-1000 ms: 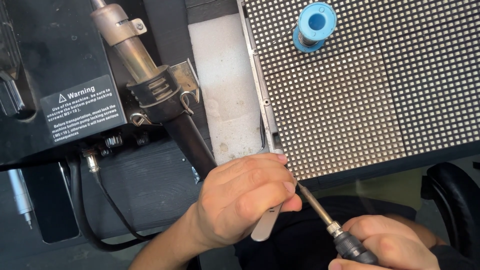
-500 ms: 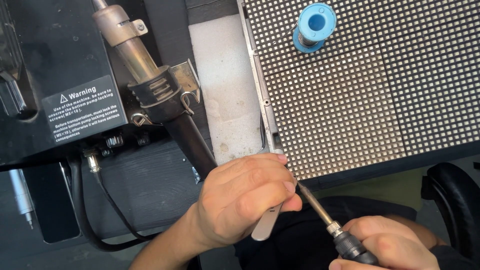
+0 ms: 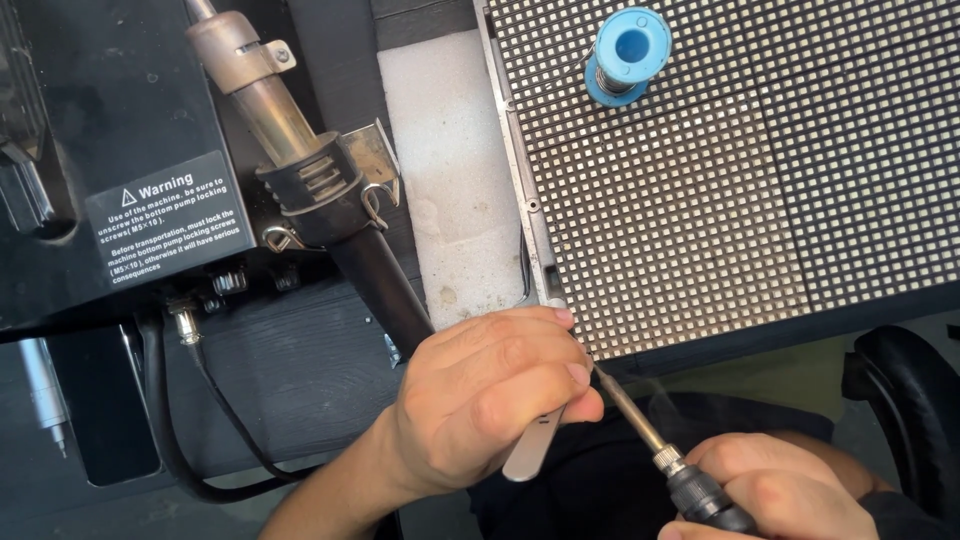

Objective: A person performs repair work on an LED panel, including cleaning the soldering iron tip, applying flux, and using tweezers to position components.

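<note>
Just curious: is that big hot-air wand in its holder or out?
In. The hot-air wand sits clipped in its metal bracket on the black station; neither hand touches it.

Bright, even daylight from above; soft shadow lies beneath the left hand (image 3: 480, 400). Focus is sharp throughout, with mild glare on the metal nozzle (image 3: 250, 70) above the hands.

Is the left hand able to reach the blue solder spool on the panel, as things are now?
Probably not at once. The left hand is closed on metal tweezers at the near edge of the LED panel, while the blue solder spool sits at the far end. The panel surface between them lies open, though.
</note>
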